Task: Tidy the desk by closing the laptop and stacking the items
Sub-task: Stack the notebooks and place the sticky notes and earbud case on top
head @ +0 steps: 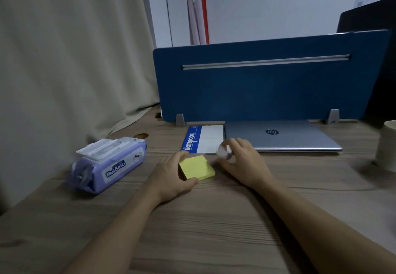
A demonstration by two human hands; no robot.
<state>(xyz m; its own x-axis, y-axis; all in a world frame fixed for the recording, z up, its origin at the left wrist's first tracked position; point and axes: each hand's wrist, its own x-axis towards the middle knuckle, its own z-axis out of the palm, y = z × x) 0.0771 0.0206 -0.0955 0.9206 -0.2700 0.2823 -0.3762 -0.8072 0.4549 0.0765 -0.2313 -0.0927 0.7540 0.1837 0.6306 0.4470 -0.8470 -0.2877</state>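
Laptop [282, 135] is already shut, lying flat at the back edge of the counter [214, 220] against the blue divider [267, 85], long axis running left-right along that edge, logo upside down to us so the hinge side looks to be toward us. Just beside its left edge lies the notebook [202, 139], long axis front-to-back, its blue title strip on the left. Our left hand [171, 177] grips the yellow sticky-note pad [197, 168] near the middle of the counter, thumb at the near edge, fingers on the far left corner; the pad is square-ish, so no real long axis, and sits rotated with one corner pointing right. Our right hand [242, 162] is closed around a small round whitish object [224, 152], blurred, we cannot tell what it is, held at the notebook's near right corner. The wipes pack [109, 164] lies well apart toward the left edge, lid flap up, long axis diagonal. We judge stacking is in hand: pad and round thing probably go on the notebook or the laptop. Risks: the pad is gripped by its edges only, so sheets could fan or the pad slip if lifted fast; the round object could roll off a flat cover if set on its curved side; the pad set down skewed as it is now makes a sloppy stack; a wide sweep to the right could knock the cup [387, 145] at the right edge.
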